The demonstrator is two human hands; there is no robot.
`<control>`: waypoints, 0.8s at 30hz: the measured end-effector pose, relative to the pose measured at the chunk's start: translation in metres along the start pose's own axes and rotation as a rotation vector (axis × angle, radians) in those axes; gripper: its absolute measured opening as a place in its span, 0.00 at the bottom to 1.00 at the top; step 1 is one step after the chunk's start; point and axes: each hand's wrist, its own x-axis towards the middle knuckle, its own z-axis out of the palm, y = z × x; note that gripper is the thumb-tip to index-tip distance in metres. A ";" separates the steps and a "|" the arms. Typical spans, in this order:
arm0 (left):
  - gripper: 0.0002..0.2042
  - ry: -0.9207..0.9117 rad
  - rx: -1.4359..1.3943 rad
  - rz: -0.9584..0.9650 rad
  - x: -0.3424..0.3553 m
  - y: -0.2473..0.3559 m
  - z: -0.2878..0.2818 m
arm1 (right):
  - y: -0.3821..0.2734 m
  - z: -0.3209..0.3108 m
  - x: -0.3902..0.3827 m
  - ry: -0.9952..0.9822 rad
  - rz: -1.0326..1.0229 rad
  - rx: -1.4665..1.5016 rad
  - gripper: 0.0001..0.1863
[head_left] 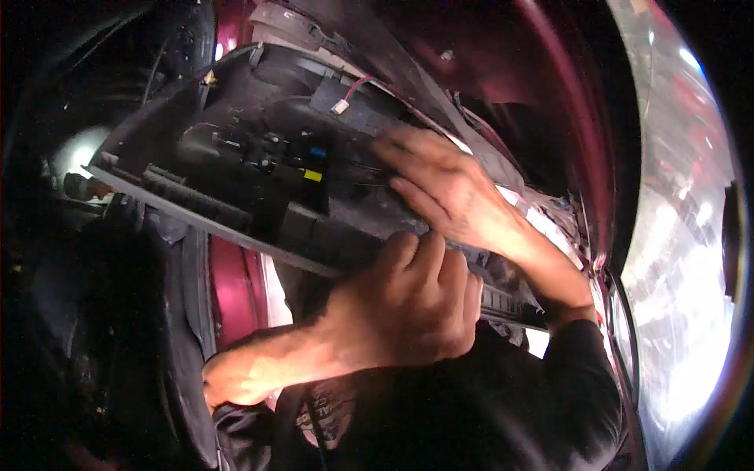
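Curled left hand (408, 302), lower centre of the frame, has its fingers folded at the near edge of a black panel (349, 198), which spans the centre and upper left; what the fingers pinch, if anything, is hidden. Right of centre, the blurred right hand (455, 184) holds its fingers slightly spread over the panel; contact cannot be told. At upper centre hangs a white connector (340, 106) on thin wires (357, 83); a sudden tilt of the panel could snag or trap them.

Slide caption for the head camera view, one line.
Left hand and right hand at a dark panel, a white wire connector beyond them.
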 end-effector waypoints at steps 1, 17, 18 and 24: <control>0.12 0.019 0.005 0.003 0.002 0.002 0.001 | -0.003 -0.004 -0.014 0.019 -0.007 0.018 0.19; 0.10 -0.022 0.102 0.010 0.002 0.017 0.031 | -0.054 -0.017 -0.136 -0.008 0.317 0.181 0.33; 0.09 -0.049 0.111 0.009 0.003 0.018 0.029 | -0.054 -0.011 -0.136 0.041 0.319 0.170 0.31; 0.11 -0.041 0.146 0.026 0.015 0.015 0.027 | -0.055 0.003 -0.140 0.204 0.342 0.076 0.23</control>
